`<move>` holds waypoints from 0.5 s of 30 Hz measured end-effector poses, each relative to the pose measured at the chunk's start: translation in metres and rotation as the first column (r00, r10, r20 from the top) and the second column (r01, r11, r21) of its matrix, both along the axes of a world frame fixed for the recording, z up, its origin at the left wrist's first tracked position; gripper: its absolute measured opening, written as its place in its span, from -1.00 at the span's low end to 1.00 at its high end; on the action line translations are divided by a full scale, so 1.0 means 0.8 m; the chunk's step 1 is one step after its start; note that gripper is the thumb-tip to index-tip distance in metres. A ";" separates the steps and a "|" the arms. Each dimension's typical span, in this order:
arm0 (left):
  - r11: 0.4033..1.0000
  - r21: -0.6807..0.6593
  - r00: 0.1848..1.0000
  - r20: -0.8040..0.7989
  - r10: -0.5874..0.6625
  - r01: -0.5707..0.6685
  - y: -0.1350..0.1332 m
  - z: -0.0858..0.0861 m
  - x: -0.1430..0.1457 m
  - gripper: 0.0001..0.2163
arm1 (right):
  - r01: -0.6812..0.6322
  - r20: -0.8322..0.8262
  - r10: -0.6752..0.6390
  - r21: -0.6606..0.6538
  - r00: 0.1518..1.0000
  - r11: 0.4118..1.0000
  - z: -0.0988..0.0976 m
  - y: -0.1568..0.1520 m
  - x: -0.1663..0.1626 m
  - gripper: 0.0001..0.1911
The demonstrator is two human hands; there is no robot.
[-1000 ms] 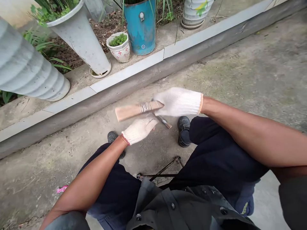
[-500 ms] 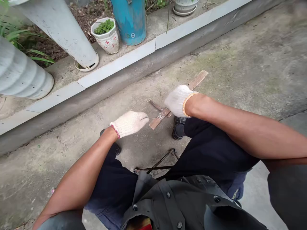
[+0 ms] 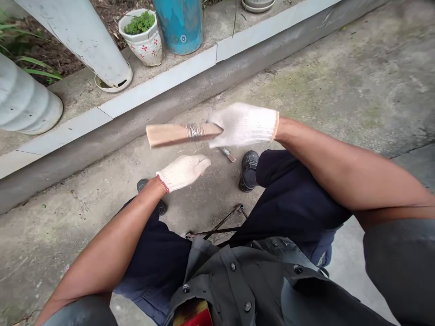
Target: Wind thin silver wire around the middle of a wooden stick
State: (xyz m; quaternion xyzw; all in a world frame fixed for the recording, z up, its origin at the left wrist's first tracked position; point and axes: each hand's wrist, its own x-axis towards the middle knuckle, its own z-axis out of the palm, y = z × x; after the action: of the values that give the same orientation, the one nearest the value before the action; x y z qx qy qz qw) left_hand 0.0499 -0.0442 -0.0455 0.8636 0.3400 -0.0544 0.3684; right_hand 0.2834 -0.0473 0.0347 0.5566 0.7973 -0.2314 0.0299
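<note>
My right hand (image 3: 243, 124), in a white knitted glove, grips a flat wooden stick (image 3: 163, 136) that points left across the ground. Thin silvery wire (image 3: 196, 131) is wound in several turns round the stick, just left of my fingers. My left hand (image 3: 185, 172), also gloved, hangs lower, with thumb and fingers pressed together. The wire strand seen at those fingers a moment ago is too thin to make out now. Under my right hand shows a short wire-wrapped end (image 3: 229, 155); whether it belongs to the held stick I cannot tell.
A raised ledge with pale tile edging (image 3: 159, 88) runs across the back. On it stand a white flower pot (image 3: 146, 47), a blue container (image 3: 180, 27) and tall white planters (image 3: 102, 59). Dark shoes (image 3: 249, 170) and a thin metal frame (image 3: 220, 226) are below my hands.
The wooden stick has swung round in my right hand, its wire-wrapped part now higher and farther left. My left hand has barely moved. The view has tilted slightly.
</note>
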 end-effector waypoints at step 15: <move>0.995 0.075 0.971 -0.233 -0.053 0.072 0.006 0.023 -0.018 -0.54 | 0.103 0.477 0.004 -0.198 0.879 0.975 -0.022 -0.001 0.011 -0.77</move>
State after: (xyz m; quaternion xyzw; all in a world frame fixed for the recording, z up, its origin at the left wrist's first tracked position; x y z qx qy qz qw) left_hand 0.0358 -0.0397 -0.0269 0.8762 0.3551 -0.1518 0.2884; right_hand 0.2920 -0.0484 0.0168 0.6099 0.7211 -0.1746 0.2787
